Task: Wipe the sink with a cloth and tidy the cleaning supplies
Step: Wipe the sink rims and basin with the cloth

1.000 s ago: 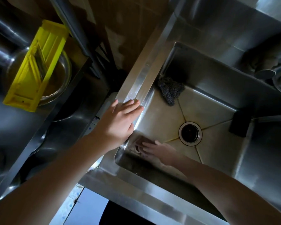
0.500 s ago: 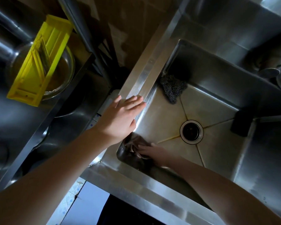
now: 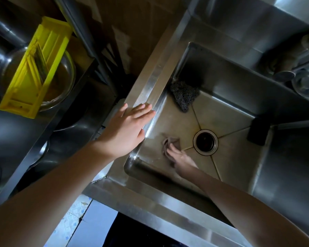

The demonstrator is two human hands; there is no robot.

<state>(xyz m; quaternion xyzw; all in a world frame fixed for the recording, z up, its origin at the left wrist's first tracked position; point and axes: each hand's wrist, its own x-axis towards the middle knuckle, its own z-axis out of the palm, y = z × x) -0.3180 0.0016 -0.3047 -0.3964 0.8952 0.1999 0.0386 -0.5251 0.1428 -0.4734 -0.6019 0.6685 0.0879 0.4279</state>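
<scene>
Head cam, looking down: a stainless sink fills the centre and right of the frame, its basin deep and dull w/ water marks. To the left, on a lower steel desk, a yellow slicer lies tilted across a metal bowl. The person's left hand rests flat on the sink's left rim, fingers straight and together, holding nothing. The right hand reaches down to the basin floor, fingers bent over a bunched grey-pink cloth and pressing it to the steel just left of the drain. A dark steel-wool scourer sits in the far-left corner of the basin, well apart from the cloth. A black sponge leans at the right wall, approx. level w/ the drain. Pale patterned floor tiles show near the bottom edge.
</scene>
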